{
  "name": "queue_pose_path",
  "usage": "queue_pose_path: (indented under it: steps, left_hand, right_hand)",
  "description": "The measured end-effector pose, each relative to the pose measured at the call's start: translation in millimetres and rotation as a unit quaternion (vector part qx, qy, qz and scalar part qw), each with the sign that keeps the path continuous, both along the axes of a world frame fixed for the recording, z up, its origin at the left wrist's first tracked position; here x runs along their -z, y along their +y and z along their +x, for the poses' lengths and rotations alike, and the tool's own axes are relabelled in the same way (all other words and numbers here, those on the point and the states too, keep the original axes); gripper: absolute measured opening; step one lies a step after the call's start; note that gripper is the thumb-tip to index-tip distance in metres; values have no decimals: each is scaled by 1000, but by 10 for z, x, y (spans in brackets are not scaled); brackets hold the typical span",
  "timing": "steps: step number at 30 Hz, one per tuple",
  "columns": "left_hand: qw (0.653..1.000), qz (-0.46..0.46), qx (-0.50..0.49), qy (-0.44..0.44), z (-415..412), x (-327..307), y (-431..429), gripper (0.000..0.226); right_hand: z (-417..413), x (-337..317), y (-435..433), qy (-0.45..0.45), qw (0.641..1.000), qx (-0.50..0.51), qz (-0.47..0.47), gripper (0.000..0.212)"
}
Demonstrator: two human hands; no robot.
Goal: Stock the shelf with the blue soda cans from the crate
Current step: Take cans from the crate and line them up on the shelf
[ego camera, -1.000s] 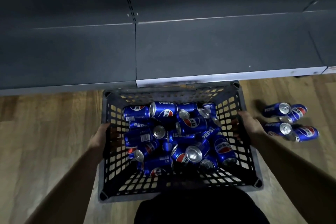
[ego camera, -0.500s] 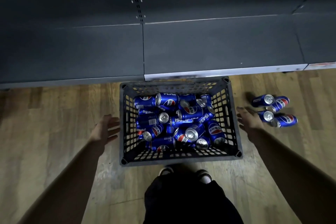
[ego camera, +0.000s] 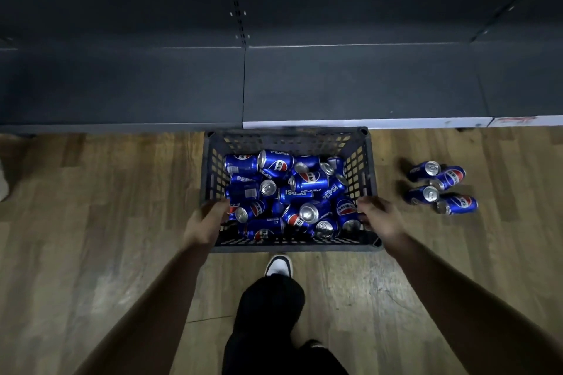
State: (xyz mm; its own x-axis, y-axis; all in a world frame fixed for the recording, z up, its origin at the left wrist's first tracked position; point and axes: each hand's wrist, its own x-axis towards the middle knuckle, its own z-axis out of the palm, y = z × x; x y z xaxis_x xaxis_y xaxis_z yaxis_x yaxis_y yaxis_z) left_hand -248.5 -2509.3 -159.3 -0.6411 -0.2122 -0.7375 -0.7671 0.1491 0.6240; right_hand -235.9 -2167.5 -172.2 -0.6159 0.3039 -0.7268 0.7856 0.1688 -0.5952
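A dark plastic crate (ego camera: 286,138) stands on the wooden floor against the shelf's front edge, filled with several blue soda cans (ego camera: 309,181) lying jumbled. The dark shelf (ego camera: 350,82) behind it is bare. My left hand (ego camera: 207,221) is over the crate's left wall near the front corner, fingers loosely bent and reaching inward over the rim. My right hand (ego camera: 379,216) is at the right wall, fingers bent over its rim beside the cans. Neither hand holds a can.
Several more blue cans (ego camera: 441,187) lie on the floor to the right of the crate. My shoe (ego camera: 278,265) and dark trouser leg are just in front of the crate. A pale object (ego camera: 3,183) shows at the left edge.
A second ago both hands gripped the crate's sides; they let go and spread apart as the crate came to rest on the floor. Now both have come back in to the rim.
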Motion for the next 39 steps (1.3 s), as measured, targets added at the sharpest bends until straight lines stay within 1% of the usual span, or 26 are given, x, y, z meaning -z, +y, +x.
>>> queue_pose_path:
  steps: [2, 3, 4, 6, 8, 10, 12, 14, 16, 18, 20, 21, 23, 31, 34, 36, 37, 39]
  left_hand:
    - [998, -42, 28, 27, 20, 230, 108, 38]
    - [995, -63, 64, 47, 3, 359, 171, 33]
    - [989, -83, 105, 69, -27, 491, 245, 32]
    - [972, -122, 174, 104, -130, 761, 369, 36]
    - [949, -170, 229, 133, -236, 1048, 446, 39]
    - [931, -205, 262, 149, -314, 1335, 517, 42]
    - [918, -220, 284, 166, -394, 1567, 586, 42]
    - [900, -240, 314, 185, -441, 1782, 647, 43]
    - [875, -268, 345, 210, -487, 1960, 695, 44]
    - [851, -298, 369, 225, -532, 2095, 748, 46]
    - [839, -313, 380, 233, -555, 2208, 802, 48]
    - [834, -316, 385, 237, -566, 2246, 825, 49]
    - [829, -319, 394, 236, -565, 2280, 856, 50]
    - [827, -324, 403, 222, -510, 2305, 808, 51]
    - [824, -327, 407, 221, -503, 2314, 801, 51]
    - [823, -328, 410, 218, -489, 2313, 802, 51]
    - [821, -330, 413, 216, -479, 2310, 804, 51]
    - [817, -335, 418, 211, -471, 2298, 806, 51]
  right_hand:
    - [-33, 215, -34, 14, 1000, -20, 8, 5]
    - [-65, 354, -49, 21, 999, -32, 9, 7]
    - [-95, 508, -57, 27, 999, -40, 11, 9]
    - [-171, 805, -74, 38, 998, -51, 13, 15]
    - [-250, 1070, -87, 44, 995, -84, 35, 29]
    - [-327, 1320, -87, 54, 989, -123, 65, 40]
    - [-426, 1528, -79, 71, 982, -148, 92, 44]
    - [-519, 1760, -65, 91, 965, -202, 138, 50]
    - [-614, 1961, -63, 120, 938, -266, 187, 61]
    - [-702, 2112, -86, 150, 911, -318, 214, 74]
    - [-780, 2239, -118, 153, 888, -368, 228, 86]
    - [-816, 2293, -135, 146, 880, -387, 232, 90]
    - [-850, 2362, -165, 132, 875, -400, 238, 91]
    - [-851, 2366, -216, 112, 892, -348, 267, 79]
    - [-838, 2372, -261, 108, 907, -323, 249, 75]
    - [-834, 2370, -268, 106, 911, -323, 234, 77]
    - [-833, 2364, -262, 109, 904, -340, 234, 81]
    - [-847, 2344, -248, 102, 881, -394, 243, 88]
